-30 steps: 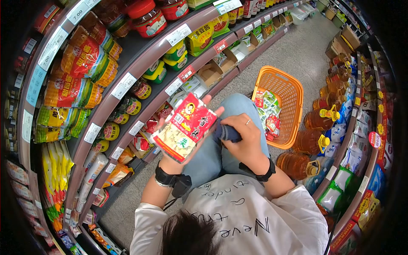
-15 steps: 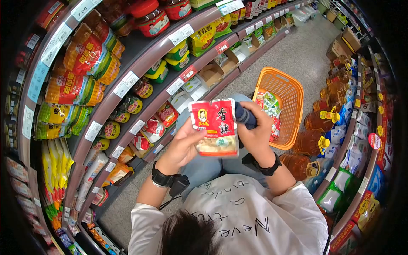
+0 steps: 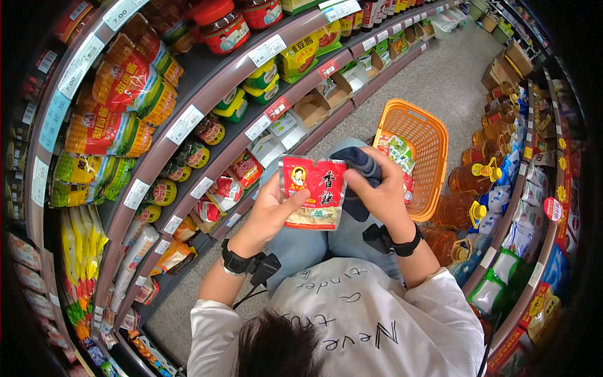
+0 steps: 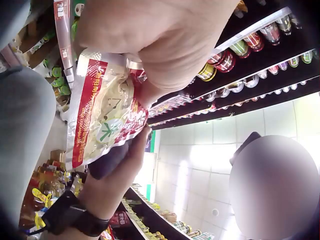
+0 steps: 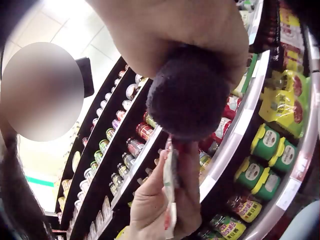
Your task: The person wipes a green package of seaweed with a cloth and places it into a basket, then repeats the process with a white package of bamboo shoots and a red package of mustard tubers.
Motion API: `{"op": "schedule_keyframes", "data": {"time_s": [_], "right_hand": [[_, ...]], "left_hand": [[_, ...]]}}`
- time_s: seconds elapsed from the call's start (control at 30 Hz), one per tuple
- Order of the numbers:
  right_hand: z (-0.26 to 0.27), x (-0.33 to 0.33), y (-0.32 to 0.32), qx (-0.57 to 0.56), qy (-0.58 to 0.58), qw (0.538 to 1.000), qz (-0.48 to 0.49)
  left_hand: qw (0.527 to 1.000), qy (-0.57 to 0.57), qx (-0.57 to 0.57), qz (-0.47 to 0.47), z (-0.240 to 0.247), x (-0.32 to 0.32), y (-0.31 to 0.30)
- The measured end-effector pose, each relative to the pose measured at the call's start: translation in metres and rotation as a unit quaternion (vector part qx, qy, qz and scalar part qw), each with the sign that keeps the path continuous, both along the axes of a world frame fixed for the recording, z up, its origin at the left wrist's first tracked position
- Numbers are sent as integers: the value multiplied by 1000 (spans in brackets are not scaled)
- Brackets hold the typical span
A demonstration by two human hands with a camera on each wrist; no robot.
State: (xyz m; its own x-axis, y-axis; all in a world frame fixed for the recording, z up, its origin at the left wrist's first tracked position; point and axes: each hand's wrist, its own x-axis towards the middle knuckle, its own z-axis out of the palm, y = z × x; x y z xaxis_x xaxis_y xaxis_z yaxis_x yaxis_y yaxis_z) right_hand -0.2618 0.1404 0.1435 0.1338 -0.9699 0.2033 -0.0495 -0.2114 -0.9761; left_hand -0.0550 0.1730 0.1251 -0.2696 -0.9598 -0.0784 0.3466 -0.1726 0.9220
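Note:
My left hand holds a red food packet by its left side, thumb across the front. The packet has Chinese characters and a clear lower window showing pale contents. In my right hand is a bunched dark blue-grey cloth with lighter stripes, pinched by the thumb at the packet's upper right edge. From the left wrist, the packet overlaps the dark cloth. In the right wrist view the cloth fills the right hand, and the packet appears edge-on below it.
An orange basket with several packets inside stands on the floor beyond the right knee. Large oil bottles line the right side. Shelves of jars, pouches and green tubs curve along the left, close to the left hand.
The packet lay tilted on the left palm; now it is turned more upright, lower, with the thumb over its front. The right hand's cloth has shifted and spread at the packet's right edge.

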Motion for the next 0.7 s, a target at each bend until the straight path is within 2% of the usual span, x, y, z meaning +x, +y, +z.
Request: {"op": "schedule_keyframes", "data": {"time_s": [0.07, 0.1, 0.17, 0.27, 0.37, 0.47, 0.57, 0.6, 0.7], "right_hand": [[1, 2, -2, -32, 59, 998, 11], [-3, 3, -5, -91, 80, 993, -6], [-11, 4, -10, -209, 122, 970, -37], [-8, 4, -10, -300, 217, 928, -43], [-17, 3, -12, -265, 175, 946, -70], [-8, 3, -8, -199, 135, 954, -180], [-1, -3, -7, -271, 176, 916, -237], [0, 1, -3, -289, 171, 914, -226], [-10, 22, 17, -264, 172, 948, -53]], "left_hand": [[1000, -7, 0, -2, -1, -1, 0], [1000, -10, 2, -3, -2, -1, 0], [1000, -28, -4, 3, -4, -2, 0], [998, -61, -22, 16, -5, -3, -1], [998, -52, -14, 29, -6, -3, -2], [998, 11, 35, 53, -6, -3, -2], [990, 97, 81, 60, 1, -5, -4], [988, 116, 86, 50, 2, -9, -4], [986, 138, 89, 17, 0, -18, -5]]}}
